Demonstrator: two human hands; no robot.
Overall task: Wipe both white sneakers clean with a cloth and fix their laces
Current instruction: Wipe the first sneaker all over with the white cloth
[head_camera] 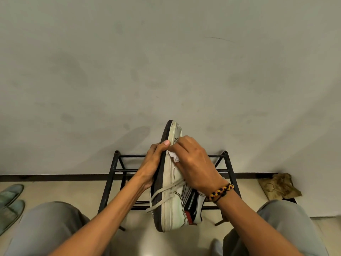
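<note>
At the far left a pair of grey-green slippers [10, 202] lies on the pale floor, playing no part here. Moving in, the left hand [154, 163] grips the white sneaker [172, 183] from the sole side — fingers wrapped behind the dark sole, thumb hooked over its edge near the toe. The shoe is held in the air on its side, toe pointing away toward the wall, above a black metal shoe rack [118, 171] that stands against the wall.

Across the upper, the right hand [193, 161] is curled down over a small white cloth [174, 157], pressing it against the side of the sneaker near the toe; only a crumpled corner of the cloth shows beneath the fingers. A beaded bracelet [220, 192] sits on that wrist. The laces [166, 193] hang loose, draped across the sole edge (clearly not yet tied or tidied).

The step in hand looks like the wiping of this first shoe, at the forefoot. The next move probably calls for drawing the cloth back along the side toward the heel while the left hand steadies or turns the shoe — the laces come later. No second sneaker is visible. At the far right, a crumpled brown bag [279, 185] rests by the wall.
</note>
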